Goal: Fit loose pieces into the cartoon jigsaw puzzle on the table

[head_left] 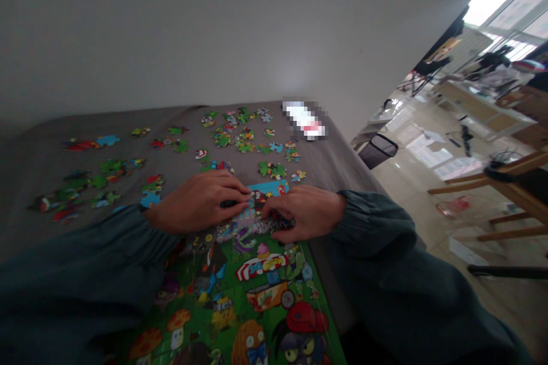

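Note:
A partly assembled jigsaw puzzle [274, 274] lies flat in front of me, with cartoon plants, zombies and a food cart on green. My left hand [208, 199] rests over its far left part, fingers curled together. A small dark thing [228, 203] shows by those fingers; its kind cannot be made out. Across from it, my right hand [303, 211] touches the puzzle's far right part with bent fingertips, thumb and forefinger apart. Between the hands, a light blue strip [269, 187] of the puzzle's far edge is visible. The hands and sleeves hide parts of the picture.
Loose jigsaw pieces [244, 140] lie in clusters beyond the hands, with more pieces [98, 179] at the left. A blurred-out bright phone-like object [305, 120] lies at the back right of the grey cloth [334, 168]. A wall stands behind; wooden chair [514, 182] at right.

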### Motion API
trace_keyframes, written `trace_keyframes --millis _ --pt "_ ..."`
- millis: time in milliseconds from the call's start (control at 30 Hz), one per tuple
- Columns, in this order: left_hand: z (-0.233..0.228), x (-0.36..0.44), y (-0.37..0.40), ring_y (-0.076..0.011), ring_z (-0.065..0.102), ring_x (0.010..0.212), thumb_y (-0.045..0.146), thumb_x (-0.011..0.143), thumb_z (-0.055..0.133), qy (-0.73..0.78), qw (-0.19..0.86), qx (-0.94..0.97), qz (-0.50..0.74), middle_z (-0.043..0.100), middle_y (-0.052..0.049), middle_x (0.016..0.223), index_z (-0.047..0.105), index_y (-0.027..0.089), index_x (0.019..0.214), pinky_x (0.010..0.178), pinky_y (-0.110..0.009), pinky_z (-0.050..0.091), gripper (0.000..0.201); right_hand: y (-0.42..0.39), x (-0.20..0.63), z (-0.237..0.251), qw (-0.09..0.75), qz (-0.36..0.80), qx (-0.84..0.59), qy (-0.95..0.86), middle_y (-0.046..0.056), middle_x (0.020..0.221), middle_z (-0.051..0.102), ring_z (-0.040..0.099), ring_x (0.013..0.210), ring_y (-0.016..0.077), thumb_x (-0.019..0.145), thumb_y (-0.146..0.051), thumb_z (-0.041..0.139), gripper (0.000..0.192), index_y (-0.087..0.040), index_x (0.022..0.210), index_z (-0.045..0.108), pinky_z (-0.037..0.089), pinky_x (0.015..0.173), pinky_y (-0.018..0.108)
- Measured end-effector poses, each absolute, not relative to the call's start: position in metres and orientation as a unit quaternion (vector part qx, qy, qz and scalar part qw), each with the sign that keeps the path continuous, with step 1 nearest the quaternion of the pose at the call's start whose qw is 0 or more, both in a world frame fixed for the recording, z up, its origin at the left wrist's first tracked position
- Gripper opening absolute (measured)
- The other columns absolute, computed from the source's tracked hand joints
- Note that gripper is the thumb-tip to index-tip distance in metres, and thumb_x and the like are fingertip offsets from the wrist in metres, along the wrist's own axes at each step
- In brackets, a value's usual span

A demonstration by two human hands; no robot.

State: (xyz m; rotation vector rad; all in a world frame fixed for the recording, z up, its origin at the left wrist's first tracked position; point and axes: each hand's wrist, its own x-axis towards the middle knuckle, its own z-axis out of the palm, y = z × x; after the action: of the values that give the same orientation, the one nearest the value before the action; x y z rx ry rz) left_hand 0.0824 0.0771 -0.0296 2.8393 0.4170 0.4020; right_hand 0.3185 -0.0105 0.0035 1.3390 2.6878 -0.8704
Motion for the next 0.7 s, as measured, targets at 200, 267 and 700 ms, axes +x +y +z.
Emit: trace_keyframes --millis 200,267,700 --pt "-0.031 0.081 0.078 -0.0191 0.068 0.102 0.030 0.097 0.058 0.137 0.116 0.974 0.136 0.076 -0.003 0.109 0.075 0.024 0.103 0.093 -0.034 0.050 0.019 -0.010 0.330 0.012 -0.036 -0.300 0.434 0.849 -0.005 0.065 0.053 0.044 0.057 0.0092 0.082 -0.028 0.066 0.028 -0.016 0.107 0.066 0.032 0.059 0.024" --pt "-0.032 0.081 0.078 -0.0190 0.068 0.101 0.030 0.096 0.059 0.134 0.115 0.974 0.142 0.077 -0.003 0.108 0.075 0.023 0.103 0.092 -0.033 0.050 0.019 -0.009 0.335 0.013 -0.039 -0.315 0.438 0.841 -0.007 0.062 0.048 0.039 0.054 0.0080 0.083 -0.026 0.066 0.023 -0.015 0.103 0.066 0.029 0.056 0.024" --pt "-0.033 0.081 0.079 -0.0194 0.068 0.100 0.032 0.096 0.059 0.134 0.120 0.973 0.145 0.077 -0.004 0.108 0.076 0.022 0.104 0.092 -0.033 0.050 0.021 -0.002 0.340 0.007 -0.122 -0.288 0.439 0.842 -0.009 0.058 0.043 0.035 0.052 0.0073 0.087 -0.033 0.065 0.019 -0.018 0.080 0.055 0.027 0.057 0.024"
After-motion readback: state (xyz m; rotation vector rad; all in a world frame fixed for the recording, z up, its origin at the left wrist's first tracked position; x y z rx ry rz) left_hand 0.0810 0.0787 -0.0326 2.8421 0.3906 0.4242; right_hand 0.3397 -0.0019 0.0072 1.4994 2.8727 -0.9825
